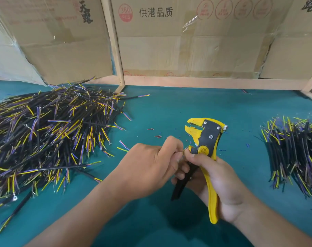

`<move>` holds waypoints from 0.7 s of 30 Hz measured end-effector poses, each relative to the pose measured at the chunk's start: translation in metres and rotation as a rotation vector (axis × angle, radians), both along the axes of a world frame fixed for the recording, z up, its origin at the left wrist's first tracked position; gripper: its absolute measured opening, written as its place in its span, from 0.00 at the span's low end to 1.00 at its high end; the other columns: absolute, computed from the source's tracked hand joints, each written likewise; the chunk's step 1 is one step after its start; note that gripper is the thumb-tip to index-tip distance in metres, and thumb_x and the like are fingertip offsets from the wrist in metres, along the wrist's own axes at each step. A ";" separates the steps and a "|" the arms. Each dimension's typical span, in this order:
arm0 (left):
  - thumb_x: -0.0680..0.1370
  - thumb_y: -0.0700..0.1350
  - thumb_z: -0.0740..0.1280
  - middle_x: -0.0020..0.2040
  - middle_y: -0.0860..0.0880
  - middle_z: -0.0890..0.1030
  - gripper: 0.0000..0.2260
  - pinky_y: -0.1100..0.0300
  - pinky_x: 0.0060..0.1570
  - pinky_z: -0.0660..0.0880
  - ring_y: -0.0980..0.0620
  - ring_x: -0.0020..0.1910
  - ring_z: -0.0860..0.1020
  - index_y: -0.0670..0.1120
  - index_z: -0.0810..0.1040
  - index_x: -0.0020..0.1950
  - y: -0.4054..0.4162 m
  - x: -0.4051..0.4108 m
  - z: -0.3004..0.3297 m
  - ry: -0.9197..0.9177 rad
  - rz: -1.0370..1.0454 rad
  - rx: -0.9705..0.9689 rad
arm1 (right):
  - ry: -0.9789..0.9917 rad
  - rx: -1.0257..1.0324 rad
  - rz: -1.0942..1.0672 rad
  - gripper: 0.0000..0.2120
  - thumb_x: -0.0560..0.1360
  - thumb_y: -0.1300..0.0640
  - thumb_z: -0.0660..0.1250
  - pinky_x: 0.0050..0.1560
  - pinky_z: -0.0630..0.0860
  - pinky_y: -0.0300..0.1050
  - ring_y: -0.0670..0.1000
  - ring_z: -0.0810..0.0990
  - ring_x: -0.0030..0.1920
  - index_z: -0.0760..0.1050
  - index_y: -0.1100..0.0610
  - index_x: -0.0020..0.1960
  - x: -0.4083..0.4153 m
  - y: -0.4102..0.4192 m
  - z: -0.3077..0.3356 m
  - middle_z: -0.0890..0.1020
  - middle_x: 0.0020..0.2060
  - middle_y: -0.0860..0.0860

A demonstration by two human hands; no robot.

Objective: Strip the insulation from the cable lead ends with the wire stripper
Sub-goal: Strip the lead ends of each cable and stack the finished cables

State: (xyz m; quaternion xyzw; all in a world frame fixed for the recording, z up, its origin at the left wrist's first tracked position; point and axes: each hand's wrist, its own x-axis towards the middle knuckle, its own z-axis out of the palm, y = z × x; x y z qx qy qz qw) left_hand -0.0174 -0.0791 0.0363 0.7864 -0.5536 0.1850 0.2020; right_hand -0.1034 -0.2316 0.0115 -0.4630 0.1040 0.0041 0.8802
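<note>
A teal worktop carries a large heap of black cables with yellow, purple and blue lead ends on the left, and a smaller, tidier bundle of cables on the right. Short scraps of insulation lie scattered between them, just beyond the hands. Cardboard boxes printed with Chinese characters stand behind a light wooden frame at the back edge. At centre, the right hand grips the yellow and black wire stripper upright, fingers curled round its handles, thumb near the round yellow dial, the toothed head pointing up and left with a gap between its teeth. The left hand meets it from the left, knuckles up, fingers curled and pinching a thin wire end against the right thumb; the rest of that cable is hidden beneath the hand.
</note>
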 end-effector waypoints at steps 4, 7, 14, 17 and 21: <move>0.83 0.49 0.52 0.28 0.55 0.67 0.04 0.57 0.21 0.64 0.48 0.24 0.63 0.50 0.62 0.52 0.001 0.002 0.000 0.034 0.019 0.036 | -0.015 -0.050 -0.003 0.06 0.74 0.60 0.73 0.43 0.80 0.53 0.56 0.75 0.34 0.77 0.60 0.43 0.002 -0.002 -0.002 0.72 0.34 0.57; 0.83 0.50 0.51 0.26 0.52 0.70 0.04 0.56 0.21 0.64 0.46 0.23 0.65 0.50 0.62 0.52 0.002 0.003 -0.001 0.028 0.026 0.067 | -0.023 -0.074 0.008 0.05 0.72 0.58 0.70 0.43 0.81 0.53 0.56 0.75 0.34 0.77 0.60 0.41 0.004 -0.002 -0.005 0.72 0.34 0.57; 0.83 0.53 0.48 0.27 0.49 0.72 0.06 0.52 0.26 0.66 0.44 0.25 0.66 0.52 0.59 0.52 0.005 0.008 0.000 0.060 0.015 0.143 | -0.012 -0.100 0.006 0.06 0.77 0.61 0.69 0.43 0.81 0.53 0.56 0.75 0.34 0.78 0.58 0.41 0.004 -0.004 -0.005 0.72 0.34 0.57; 0.82 0.54 0.47 0.27 0.49 0.70 0.07 0.52 0.27 0.66 0.44 0.25 0.66 0.53 0.59 0.52 0.007 0.009 0.000 0.090 -0.011 0.138 | -0.011 -0.097 0.001 0.07 0.76 0.60 0.68 0.42 0.80 0.54 0.56 0.75 0.33 0.78 0.56 0.39 0.003 -0.004 -0.005 0.73 0.33 0.57; 0.83 0.54 0.47 0.27 0.51 0.67 0.07 0.52 0.28 0.66 0.44 0.26 0.66 0.53 0.60 0.53 0.008 0.010 0.000 0.089 -0.040 0.143 | 0.000 -0.083 -0.009 0.10 0.77 0.61 0.68 0.42 0.80 0.55 0.56 0.75 0.33 0.78 0.56 0.37 0.004 -0.005 -0.003 0.73 0.33 0.57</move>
